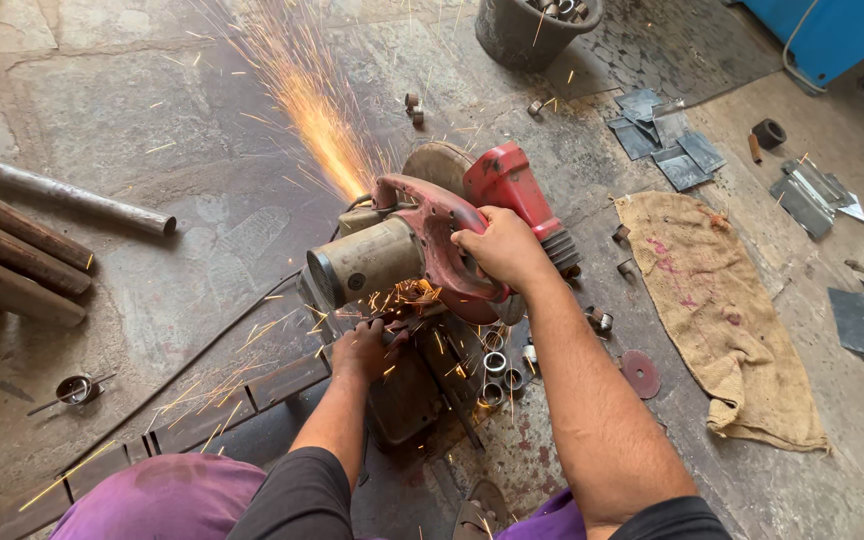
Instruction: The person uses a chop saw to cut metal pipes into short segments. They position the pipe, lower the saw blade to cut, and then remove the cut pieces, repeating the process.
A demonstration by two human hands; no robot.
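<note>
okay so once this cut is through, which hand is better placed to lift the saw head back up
Right. The right hand already grips the chop saw's red handle, so it can likely raise it. The left hand sits low beside the metal bar under the sparks.

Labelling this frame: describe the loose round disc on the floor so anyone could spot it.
Start at the red chop saw that the right hand grips, then look toward the tan burlap sack. The reddish disc lies flat between them, near the sack's left edge. Unlike the short cut pipe rings nearby, it is thin, flat and dull red.
</note>
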